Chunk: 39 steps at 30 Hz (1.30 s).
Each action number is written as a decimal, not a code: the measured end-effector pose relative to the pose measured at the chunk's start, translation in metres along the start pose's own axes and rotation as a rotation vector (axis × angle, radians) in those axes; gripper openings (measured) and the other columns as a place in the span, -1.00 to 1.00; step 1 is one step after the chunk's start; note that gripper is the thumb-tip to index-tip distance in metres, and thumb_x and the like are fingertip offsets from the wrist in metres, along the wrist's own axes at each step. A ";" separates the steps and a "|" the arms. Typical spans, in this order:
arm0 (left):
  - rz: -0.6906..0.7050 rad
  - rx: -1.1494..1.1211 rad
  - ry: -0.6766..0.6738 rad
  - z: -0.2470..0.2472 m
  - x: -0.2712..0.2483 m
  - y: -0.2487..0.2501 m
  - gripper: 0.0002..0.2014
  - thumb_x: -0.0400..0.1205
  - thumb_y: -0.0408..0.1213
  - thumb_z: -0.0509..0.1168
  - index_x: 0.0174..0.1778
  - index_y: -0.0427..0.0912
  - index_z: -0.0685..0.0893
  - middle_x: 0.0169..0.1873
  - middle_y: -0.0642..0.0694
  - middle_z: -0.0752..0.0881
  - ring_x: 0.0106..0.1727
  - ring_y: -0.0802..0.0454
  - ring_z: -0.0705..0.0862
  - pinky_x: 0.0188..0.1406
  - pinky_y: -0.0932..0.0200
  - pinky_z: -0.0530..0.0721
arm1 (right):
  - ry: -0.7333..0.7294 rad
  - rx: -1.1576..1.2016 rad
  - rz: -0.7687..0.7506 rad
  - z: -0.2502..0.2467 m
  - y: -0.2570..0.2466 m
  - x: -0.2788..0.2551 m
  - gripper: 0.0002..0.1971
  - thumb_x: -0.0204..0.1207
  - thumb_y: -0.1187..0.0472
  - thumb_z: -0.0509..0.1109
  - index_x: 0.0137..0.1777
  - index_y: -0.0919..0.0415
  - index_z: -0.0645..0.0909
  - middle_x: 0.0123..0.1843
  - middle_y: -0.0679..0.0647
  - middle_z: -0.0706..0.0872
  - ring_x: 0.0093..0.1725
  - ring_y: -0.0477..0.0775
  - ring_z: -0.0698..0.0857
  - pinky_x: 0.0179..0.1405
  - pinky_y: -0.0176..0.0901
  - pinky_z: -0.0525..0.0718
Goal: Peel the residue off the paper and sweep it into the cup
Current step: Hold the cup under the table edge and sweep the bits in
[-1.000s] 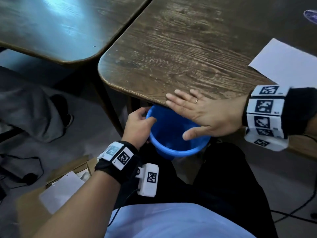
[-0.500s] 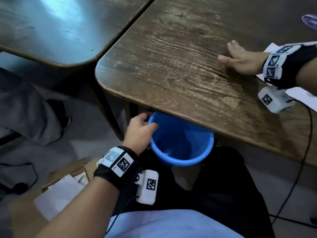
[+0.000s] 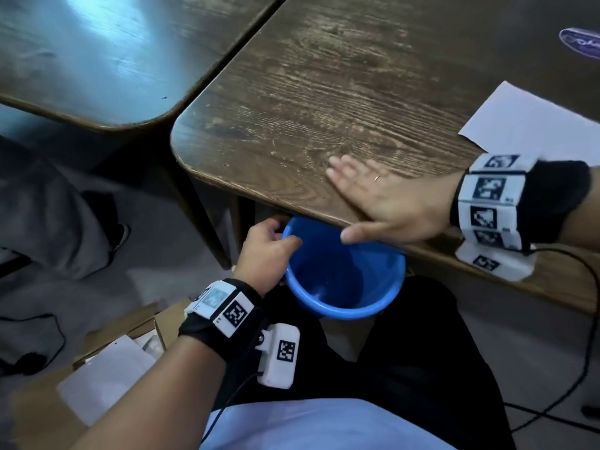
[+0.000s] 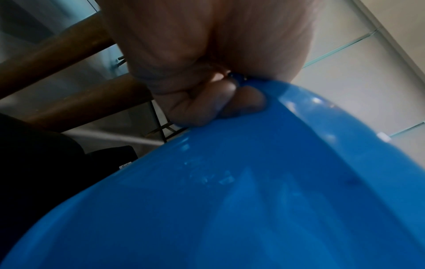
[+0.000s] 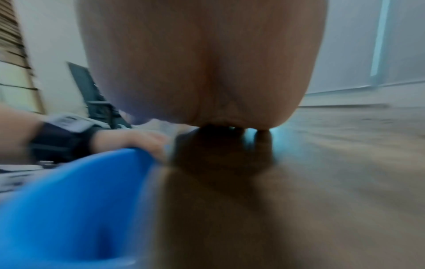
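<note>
Cup: the blue cup point(image 3: 349, 280) sits just under the near edge of the wooden surface point(image 3: 324, 102), mouth up, partly tucked beneath the edge.
Left hand: the left hand point(image 3: 264, 253) grips the cup's left rim, thumb inside, fingers point(image 4: 211, 107) curled against the outer wall.
Right hand: the right hand point(image 3: 386, 203) lies flat on the surface at its edge, fingers straight and together, holding nothing; the thumb reaches out over the cup's mouth.
Residue: small pale flecks point(image 3: 308, 164) lie on the surface just beyond the fingertips.
Paper: a white sheet point(image 3: 532, 125) lies on the surface, behind the right wrist.
Writing: a blue oval sticker point(image 3: 581, 47) at the far right; its lettering cannot be read.
Views: the left wrist view alone shows the fingers under the rim; the right wrist view is blurred.
</note>
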<state>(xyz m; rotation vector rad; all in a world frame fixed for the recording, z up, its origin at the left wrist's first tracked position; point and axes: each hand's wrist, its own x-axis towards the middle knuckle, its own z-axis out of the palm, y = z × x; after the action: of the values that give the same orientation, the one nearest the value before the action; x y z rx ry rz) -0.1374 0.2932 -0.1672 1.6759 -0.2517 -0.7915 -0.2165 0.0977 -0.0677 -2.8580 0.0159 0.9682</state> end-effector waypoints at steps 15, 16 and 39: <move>0.008 -0.014 -0.019 -0.002 0.009 0.010 -0.87 0.54 -0.59 0.38 -0.20 -0.28 0.68 -0.40 -0.26 0.70 -0.33 -0.13 0.68 -0.33 0.04 0.66 | 0.231 0.254 0.394 -0.067 0.127 0.034 0.07 0.41 -0.48 -0.11 0.77 0.20 -0.25 0.79 0.07 -0.29 0.76 0.00 -0.23 0.72 -0.07 -0.21; 0.011 -0.027 -0.029 -0.002 0.011 0.011 -0.94 0.48 -0.53 0.41 -0.18 -0.33 0.69 -0.37 -0.29 0.69 -0.30 -0.15 0.67 -0.30 0.01 0.65 | 0.236 0.254 0.428 -0.071 0.137 0.039 0.09 0.39 -0.50 -0.12 0.77 0.21 -0.26 0.79 0.08 -0.29 0.76 0.01 -0.23 0.73 -0.05 -0.21; 0.036 -0.048 -0.123 0.004 0.024 -0.009 -0.73 0.57 -0.70 0.29 0.04 -0.33 0.77 -0.23 -0.07 0.84 -0.16 -0.01 0.81 -0.16 0.17 0.76 | 0.022 -0.016 0.014 -0.032 0.029 0.041 0.11 0.38 -0.56 -0.16 0.70 0.13 -0.52 0.69 0.07 -0.58 0.66 0.01 -0.54 0.66 0.06 -0.46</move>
<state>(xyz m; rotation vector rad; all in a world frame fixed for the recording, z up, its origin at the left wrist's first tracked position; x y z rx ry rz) -0.1244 0.2788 -0.1841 1.5757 -0.3449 -0.8686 -0.1662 0.0665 -0.0705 -2.8871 0.0309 0.9433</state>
